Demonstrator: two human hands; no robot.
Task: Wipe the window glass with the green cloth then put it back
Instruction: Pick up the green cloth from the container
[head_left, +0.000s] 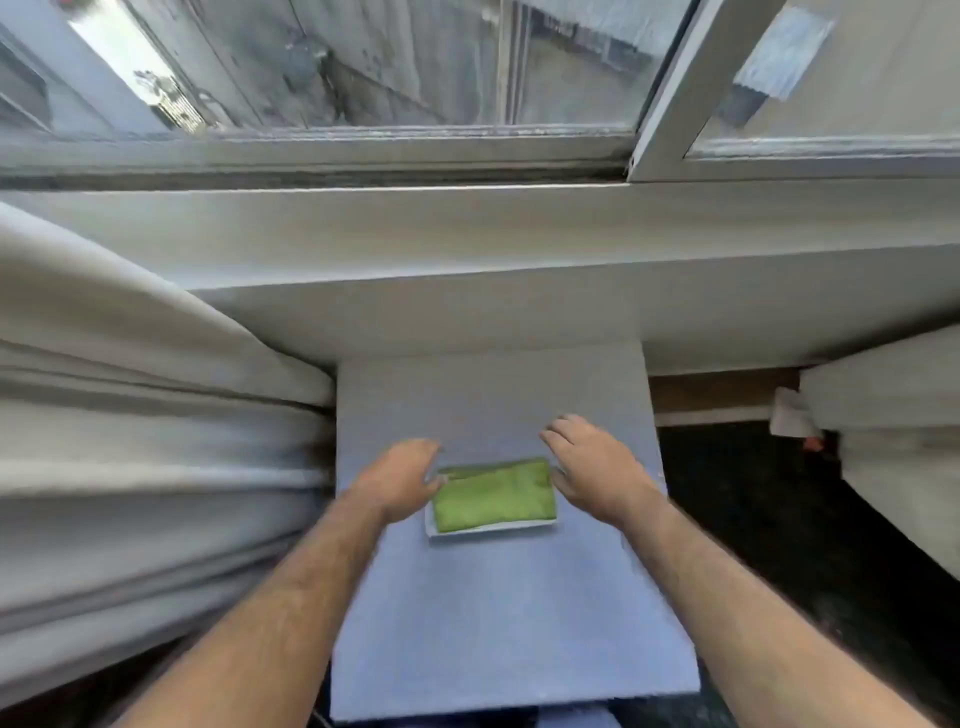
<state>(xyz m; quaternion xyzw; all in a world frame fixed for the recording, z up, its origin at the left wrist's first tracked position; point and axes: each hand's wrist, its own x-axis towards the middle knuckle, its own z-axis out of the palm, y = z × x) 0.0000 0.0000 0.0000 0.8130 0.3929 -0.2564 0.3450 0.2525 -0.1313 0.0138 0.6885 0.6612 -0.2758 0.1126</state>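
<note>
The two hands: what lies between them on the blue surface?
In the head view, the folded green cloth on its white tray lies between the left hand and the right hand.

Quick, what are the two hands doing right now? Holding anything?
Left hand: open, empty, beside the cloth.
Right hand: open, empty, on the cloth's other side.

Two bare forearms and hands, seen from above

Both arms were uncovered from the bottom edge of the frame up to the fingers: no sleeves, gloves, watch, rings or bands showed. Dark hair ran along both forearms. The left hand (402, 480) sat left of centre, the right hand (595, 470) right of centre; fingers were slightly blurred, so nails could not be made out.
</note>
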